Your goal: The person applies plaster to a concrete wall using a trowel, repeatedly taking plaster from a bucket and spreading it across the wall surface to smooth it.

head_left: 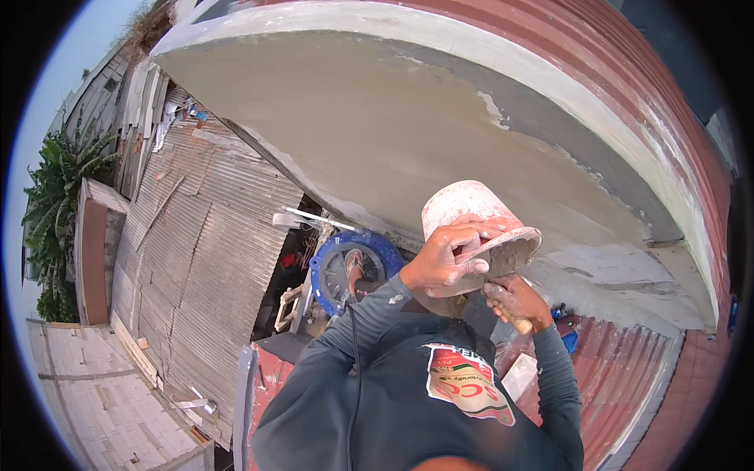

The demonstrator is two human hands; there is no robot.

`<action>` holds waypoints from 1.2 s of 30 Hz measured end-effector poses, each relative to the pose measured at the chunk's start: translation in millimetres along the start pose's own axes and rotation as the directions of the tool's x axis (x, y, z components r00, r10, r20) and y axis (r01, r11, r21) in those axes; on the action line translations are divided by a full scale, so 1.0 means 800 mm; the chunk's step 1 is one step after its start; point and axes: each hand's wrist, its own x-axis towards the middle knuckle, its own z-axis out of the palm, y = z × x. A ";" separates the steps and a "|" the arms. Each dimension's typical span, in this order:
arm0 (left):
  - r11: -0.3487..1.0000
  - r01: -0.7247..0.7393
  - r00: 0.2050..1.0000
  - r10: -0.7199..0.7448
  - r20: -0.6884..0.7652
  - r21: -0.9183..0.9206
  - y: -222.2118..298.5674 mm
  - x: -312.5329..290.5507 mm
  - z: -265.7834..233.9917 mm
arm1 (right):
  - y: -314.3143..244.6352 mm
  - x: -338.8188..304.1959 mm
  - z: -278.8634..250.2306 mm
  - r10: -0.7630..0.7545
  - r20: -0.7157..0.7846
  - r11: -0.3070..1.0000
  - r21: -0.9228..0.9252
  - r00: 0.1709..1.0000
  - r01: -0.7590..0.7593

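A small white bucket [465, 204], smeared with reddish marks, is tipped on its side in front of my chest. My left hand [448, 257] is closed on its rim, fingers over the outer wall. Grey wet mortar [510, 255] shows inside its mouth. My right hand [518, 300] is wrapped around the wooden handle of a trowel [514, 319] just below the rim; most of its blade is hidden or hard to make out. Beyond the bucket spreads a wall [338, 102] coated in smooth grey-brown plaster, with ragged plaster edges at its right.
Below left, a sandalled foot [356, 271] rests on a blue-rimmed round object [318, 271]. Corrugated metal roofing [188, 259] lies low on the left, near a dark gap with wood pieces. Red corrugated sheets [620, 369] are at the lower right. A dark cord [353, 361] hangs over my sleeve.
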 end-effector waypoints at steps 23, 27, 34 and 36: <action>0.751 0.510 0.793 -0.600 -0.110 -0.420 -0.189 -0.038 0.149 | 0.212 -0.098 0.035 0.094 -0.176 0.420 0.899 0.980 0.121; 0.637 0.595 0.698 -0.712 -0.077 -0.490 -0.248 -0.061 0.203 | 0.265 -0.115 0.030 0.208 -0.215 0.378 0.917 0.954 0.124; 0.570 0.663 0.596 -0.794 -0.118 -0.485 -0.343 -0.092 0.281 | 0.359 -0.125 0.004 0.293 -0.286 0.349 0.920 0.912 0.176; 0.581 0.674 0.584 -0.797 -0.151 -0.456 -0.372 -0.091 0.305 | 0.392 -0.122 -0.012 0.317 -0.331 0.363 0.908 0.889 0.209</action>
